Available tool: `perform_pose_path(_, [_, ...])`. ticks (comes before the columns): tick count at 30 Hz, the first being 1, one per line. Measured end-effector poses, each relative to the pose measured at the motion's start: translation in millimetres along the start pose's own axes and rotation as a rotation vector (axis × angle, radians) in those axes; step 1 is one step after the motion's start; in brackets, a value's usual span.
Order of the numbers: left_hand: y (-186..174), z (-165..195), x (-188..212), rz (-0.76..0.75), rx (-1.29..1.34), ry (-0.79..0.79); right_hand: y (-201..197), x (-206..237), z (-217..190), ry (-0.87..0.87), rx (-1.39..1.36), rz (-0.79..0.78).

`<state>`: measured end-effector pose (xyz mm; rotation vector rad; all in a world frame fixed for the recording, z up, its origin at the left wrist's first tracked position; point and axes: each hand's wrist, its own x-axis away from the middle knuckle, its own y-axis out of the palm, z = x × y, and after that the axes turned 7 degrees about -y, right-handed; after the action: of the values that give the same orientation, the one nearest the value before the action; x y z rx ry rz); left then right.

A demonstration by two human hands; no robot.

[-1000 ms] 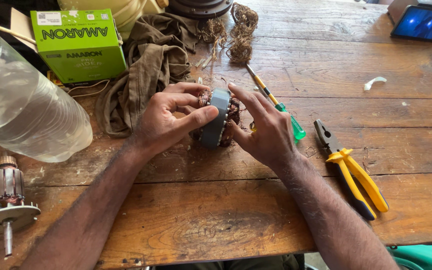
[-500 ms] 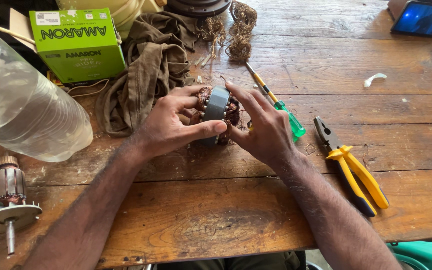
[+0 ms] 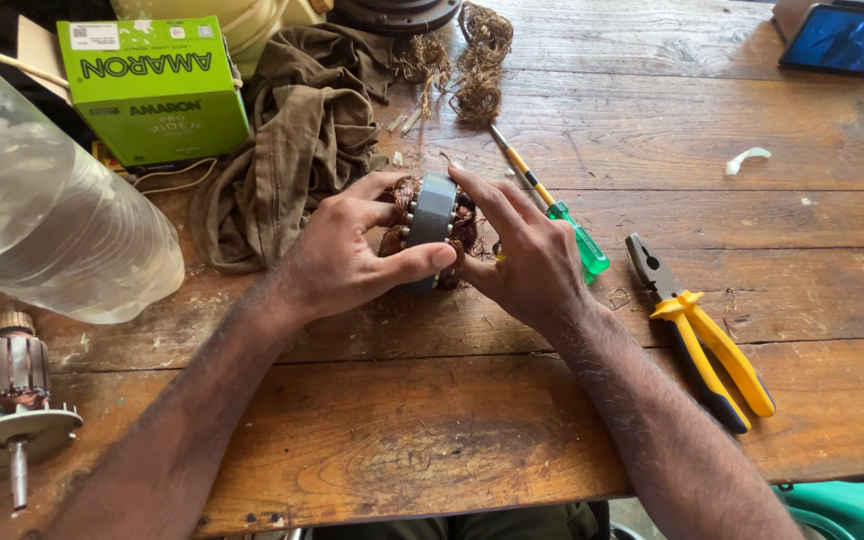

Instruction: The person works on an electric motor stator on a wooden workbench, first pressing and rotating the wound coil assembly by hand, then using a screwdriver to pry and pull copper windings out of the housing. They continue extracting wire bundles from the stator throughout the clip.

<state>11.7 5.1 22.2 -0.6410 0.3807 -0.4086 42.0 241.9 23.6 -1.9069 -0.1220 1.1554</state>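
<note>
A grey motor stator with copper windings [image 3: 432,215] stands on edge on the wooden table [image 3: 472,440]. My left hand [image 3: 347,255] grips it from the left, thumb across its front. My right hand [image 3: 522,250] holds it from the right, with the index finger on its top rim. A screwdriver with a yellow shaft and green handle [image 3: 567,220] lies just behind my right hand. Pliers with yellow handles [image 3: 707,335] lie to the right of it.
A green cardboard box [image 3: 157,90] and a brown cloth [image 3: 297,140] sit at the back left. A clear plastic bottle [image 3: 47,215] lies at the left, a motor rotor [image 3: 12,400] below it. Tangled copper wire [image 3: 477,65] and a phone [image 3: 842,40] lie at the back.
Both hands have shifted slightly on the stator. It has turned a little, and my right index finger now rests on its top rim.
</note>
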Motion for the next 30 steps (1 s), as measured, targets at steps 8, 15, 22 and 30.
perform_pose_path(8, [2, 8, 0, -0.058, 0.055, -0.143, 0, 0, 1, 0.032, 0.0, -0.032])
perform_pose_path(15, [4, 12, -2, -0.093, 0.063, -0.219, -1, 3, 5, 0.037, -0.002, -0.045])
perform_pose_path(22, [8, 13, 0, -0.048, 0.025, -0.184, -1, 6, 7, 0.025, 0.006, -0.025])
perform_pose_path(30, [6, 11, -1, -0.051, 0.035, -0.156, 0, 5, 6, 0.02, 0.028, -0.036])
